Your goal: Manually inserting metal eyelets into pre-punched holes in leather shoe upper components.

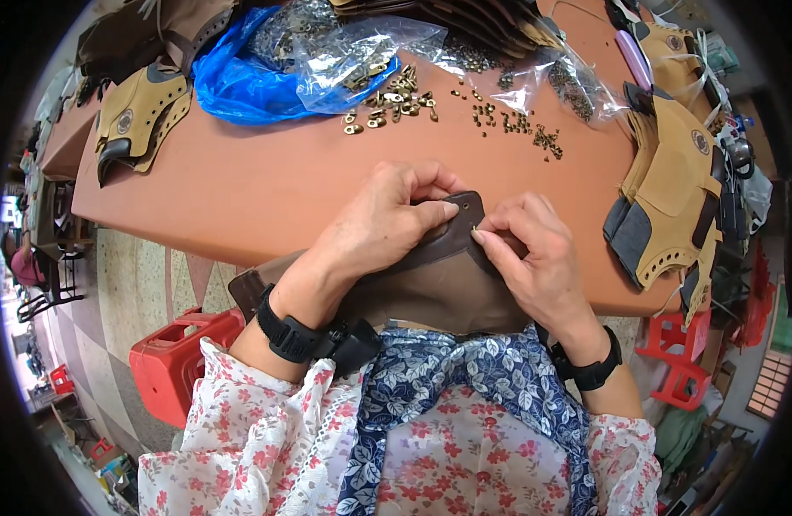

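Observation:
A brown boot upper (pixel 435 288) of leather lies over my lap and against the table's near edge, its dark corner turned up. One small hole shows near that corner's tip. My left hand (pixel 374 222) grips the dark leather edge between thumb and fingers, close beside the hole. On the other side of the corner, my right hand (pixel 534 249) is closed in a pinch at the edge. A tiny brass-coloured bit shows at its fingertips; whether it is loose or set in the leather I cannot tell.
Brass lace hooks (pixel 405 95) and smaller brass rivets (pixel 516 123) lie in loose piles on the orange-brown table (pixel 241 198). Behind them are a blue plastic bag (pixel 233 90) and clear bags. Tan boot uppers lie left (pixel 159 99) and right (pixel 671 176). A red stool (pixel 168 365) stands lower left.

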`<state>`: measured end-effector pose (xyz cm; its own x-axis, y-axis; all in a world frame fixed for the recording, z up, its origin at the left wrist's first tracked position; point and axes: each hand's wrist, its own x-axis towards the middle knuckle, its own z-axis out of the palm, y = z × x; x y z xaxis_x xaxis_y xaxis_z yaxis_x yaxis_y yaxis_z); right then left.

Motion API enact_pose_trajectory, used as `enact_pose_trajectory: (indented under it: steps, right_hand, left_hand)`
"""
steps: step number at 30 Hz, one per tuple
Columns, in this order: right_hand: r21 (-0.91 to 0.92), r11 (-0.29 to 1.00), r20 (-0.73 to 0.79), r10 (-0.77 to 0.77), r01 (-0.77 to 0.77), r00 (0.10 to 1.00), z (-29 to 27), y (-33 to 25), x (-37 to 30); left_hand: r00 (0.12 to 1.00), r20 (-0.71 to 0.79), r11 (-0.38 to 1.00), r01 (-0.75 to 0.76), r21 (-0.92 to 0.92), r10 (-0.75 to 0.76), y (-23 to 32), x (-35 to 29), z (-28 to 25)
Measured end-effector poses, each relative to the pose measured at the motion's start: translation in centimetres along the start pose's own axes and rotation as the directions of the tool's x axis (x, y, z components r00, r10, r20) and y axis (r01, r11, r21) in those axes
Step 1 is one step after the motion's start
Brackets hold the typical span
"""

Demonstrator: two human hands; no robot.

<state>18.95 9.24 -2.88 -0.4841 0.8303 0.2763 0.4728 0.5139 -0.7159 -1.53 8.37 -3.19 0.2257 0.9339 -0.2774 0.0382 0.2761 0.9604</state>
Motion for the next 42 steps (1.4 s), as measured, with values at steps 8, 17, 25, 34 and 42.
enact_pose_trajectory:
  steps: [8, 17, 25, 34, 42]
  right_hand:
    - [-0.092, 0.996, 0.067, -0.01, 0.016, 0.998, -0.2, -0.2, 0.6]
    - [0.146, 0.951, 0.172, 0.247, -0.273, 0.954, -0.5, 0.0, 1.4]
    - [0.177, 0.935, 0.156, 0.28, -0.306, 0.947, -0.5, -0.2, 1.4]
    - [0.352, 0.713, 0.424, 0.456, -0.606, 0.783, -1.2, 1.2, 2.7]
    - [0.298, 0.662, 0.503, 0.503, -0.687, 0.703, -2.0, 0.3, 3.9]
  left_hand:
    - [0.999, 0.014, 0.999, -0.039, 0.027, 0.039, 0.1, -0.1, 0.0]
    - [0.997, 0.028, 0.996, -0.072, 0.052, 0.071, 0.2, -0.2, -0.1]
    - [0.998, 0.033, 0.997, -0.048, 0.056, 0.046, 0.1, -0.1, -0.2]
    - [0.98, 0.073, 0.981, -0.188, 0.056, 0.184, -0.6, -0.2, -0.4]
    - [0.969, 0.059, 0.963, -0.247, 0.108, 0.242, -0.8, -0.2, -0.3]
